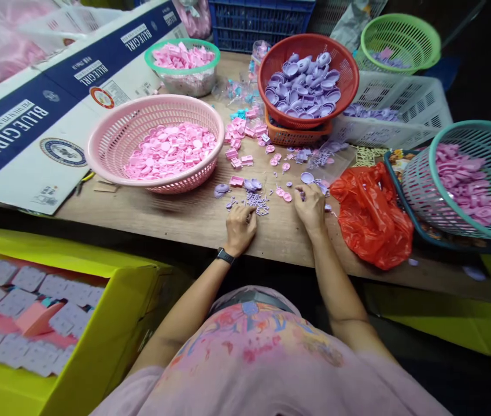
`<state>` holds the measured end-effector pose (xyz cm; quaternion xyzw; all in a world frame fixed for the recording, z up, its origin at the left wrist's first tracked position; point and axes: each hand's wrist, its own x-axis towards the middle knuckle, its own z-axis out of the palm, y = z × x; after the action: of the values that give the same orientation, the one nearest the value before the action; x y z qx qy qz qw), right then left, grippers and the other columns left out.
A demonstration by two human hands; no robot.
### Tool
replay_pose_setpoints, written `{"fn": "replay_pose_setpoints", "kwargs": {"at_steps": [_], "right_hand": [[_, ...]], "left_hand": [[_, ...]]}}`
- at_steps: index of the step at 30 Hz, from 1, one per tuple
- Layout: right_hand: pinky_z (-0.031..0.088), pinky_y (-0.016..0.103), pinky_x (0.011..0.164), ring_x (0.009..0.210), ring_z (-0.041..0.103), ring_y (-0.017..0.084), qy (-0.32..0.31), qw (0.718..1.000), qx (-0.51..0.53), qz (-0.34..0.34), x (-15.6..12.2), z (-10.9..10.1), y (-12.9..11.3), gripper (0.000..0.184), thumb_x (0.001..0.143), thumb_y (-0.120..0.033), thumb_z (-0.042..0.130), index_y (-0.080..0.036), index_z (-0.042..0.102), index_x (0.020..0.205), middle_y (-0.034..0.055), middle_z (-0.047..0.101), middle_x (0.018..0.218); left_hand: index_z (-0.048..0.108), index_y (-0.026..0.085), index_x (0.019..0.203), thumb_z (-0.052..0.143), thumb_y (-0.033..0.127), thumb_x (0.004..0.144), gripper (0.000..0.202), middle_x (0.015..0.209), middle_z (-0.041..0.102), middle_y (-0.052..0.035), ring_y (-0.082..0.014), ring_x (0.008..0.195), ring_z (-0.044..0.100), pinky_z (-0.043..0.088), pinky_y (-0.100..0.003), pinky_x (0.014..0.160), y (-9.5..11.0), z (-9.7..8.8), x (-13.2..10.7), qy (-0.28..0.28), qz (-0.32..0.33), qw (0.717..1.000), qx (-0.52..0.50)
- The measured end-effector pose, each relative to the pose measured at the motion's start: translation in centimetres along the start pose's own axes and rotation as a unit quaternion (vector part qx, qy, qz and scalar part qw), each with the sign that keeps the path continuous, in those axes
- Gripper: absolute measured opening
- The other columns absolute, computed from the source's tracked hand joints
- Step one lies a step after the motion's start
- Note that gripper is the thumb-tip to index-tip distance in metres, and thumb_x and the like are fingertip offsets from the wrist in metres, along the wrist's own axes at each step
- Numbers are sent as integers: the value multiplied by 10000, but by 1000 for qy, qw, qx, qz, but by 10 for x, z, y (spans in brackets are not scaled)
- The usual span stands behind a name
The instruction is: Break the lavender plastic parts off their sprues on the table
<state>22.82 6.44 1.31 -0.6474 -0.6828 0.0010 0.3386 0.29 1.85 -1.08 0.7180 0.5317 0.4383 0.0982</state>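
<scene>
A person's left hand (240, 229) curled at a heap of tiny purple pieces (257, 201) on the table (184, 215), the right hand (311, 209) near a purple oval part (306, 178); whether either gripped anything was unclear. Plenty seemed left loose; no finished item was recognisable.

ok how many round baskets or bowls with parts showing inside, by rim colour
Pink basket: 1
Red basket: 1
Mint green bowl: 1
Lime green basket: 1
Teal basket: 1
Total: 5
</scene>
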Motion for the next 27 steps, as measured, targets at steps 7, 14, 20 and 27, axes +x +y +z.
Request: {"fn": "replay_pose_setpoints", "kwargs": {"at_steps": [7, 14, 20, 27], "right_hand": [[473, 402, 891, 915, 585, 250, -89, 996, -24, -15, 43, 34, 6, 268, 861, -38, 491, -112, 738, 936, 151, 686, 990], [494, 396, 869, 900, 614, 271, -58, 998, 12, -15, 31, 40, 8, 250, 883, -125, 498, -134, 741, 942, 159, 689, 964], [498, 343, 860, 895, 629, 226, 9, 993, 118, -5, 26, 36, -19, 229, 952, -257, 503, -164, 711, 937, 116, 675, 939], [499, 233, 647, 622, 613, 120, -187, 888, 393, 145, 9, 50, -63, 187, 938, -274, 513, -175, 671, 932, -9, 647, 700]], "left_hand": [[701, 200, 941, 590, 145, 902, 130, 876, 737, -50, -208, 846, 648, 507, -358, 821, 1, 1, 0, 22, 1, 1000, -16], [701, 214, 954, 585, 146, 905, 143, 942, 737, -55, -217, 910, 643, 507, -365, 853, -16, -22, 6, 49, -43, 998, 11], [733, 183, 994, 666, 228, 826, 186, 1007, 655, -88, -246, 949, 618, 513, -392, 884, -56, -41, 21, 3, -96, 994, 51], [730, 154, 952, 601, 256, 902, 172, 917, 639, -52, -154, 765, 630, 529, -294, 765, -54, -45, 19, 21, -106, 994, -10]]}}
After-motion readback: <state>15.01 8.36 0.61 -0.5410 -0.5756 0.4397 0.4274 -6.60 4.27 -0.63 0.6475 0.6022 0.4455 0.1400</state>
